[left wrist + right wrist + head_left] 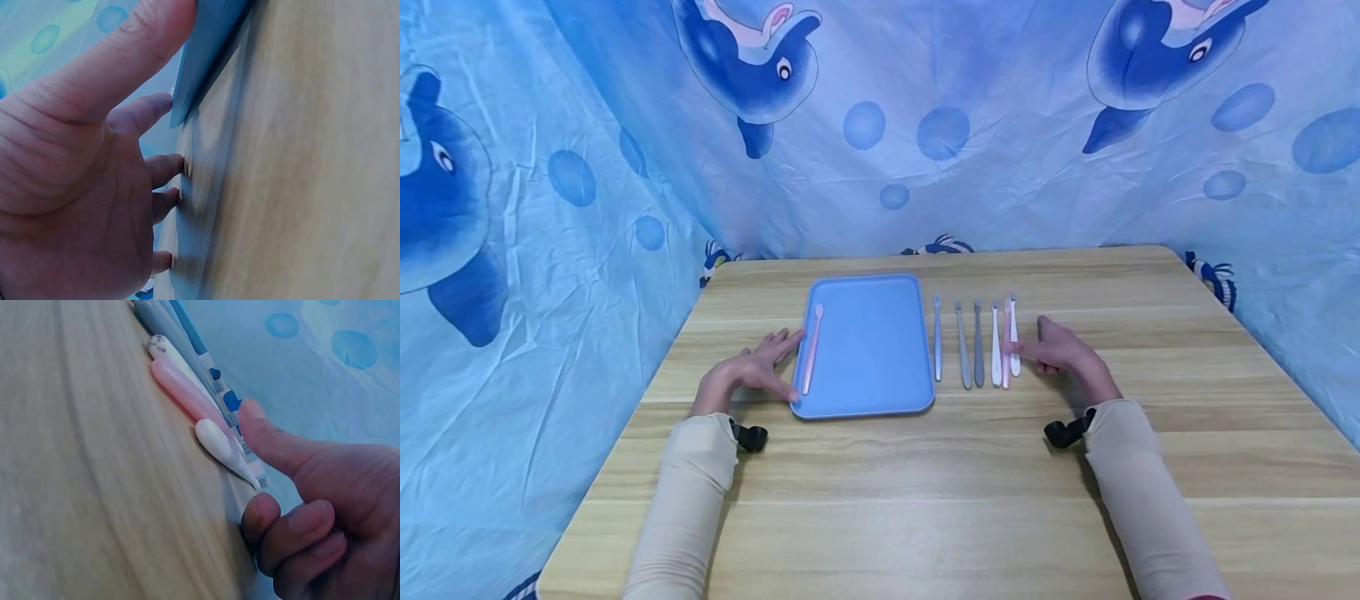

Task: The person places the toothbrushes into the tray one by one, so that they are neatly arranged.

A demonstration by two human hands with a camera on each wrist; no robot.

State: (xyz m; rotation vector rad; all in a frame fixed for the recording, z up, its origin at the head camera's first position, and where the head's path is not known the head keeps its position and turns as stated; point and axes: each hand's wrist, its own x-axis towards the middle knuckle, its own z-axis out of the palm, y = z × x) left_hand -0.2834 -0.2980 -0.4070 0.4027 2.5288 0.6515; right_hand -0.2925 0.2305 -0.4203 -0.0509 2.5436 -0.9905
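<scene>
A pink toothbrush (813, 350) lies lengthwise along the left side of the blue tray (872, 346). My left hand (758, 367) rests at the tray's left edge with spread fingers; its thumb touches the rim near the front corner. Right of the tray, several toothbrushes lie in a row: blue (937, 337), grey ones, white (996, 346), a second pink toothbrush (1007, 371) and a white toothbrush (1016, 365) at the end. My right hand (1066, 348) stretches one digit over these last two, its other fingers bent and holding nothing. Whether it touches them I cannot tell.
The wooden table (895, 508) runs to a blue cloth (865, 200) with dolphins, hung behind and at the sides. Each wrist bears a black camera; the left wrist camera (751, 437) sits just above the tabletop.
</scene>
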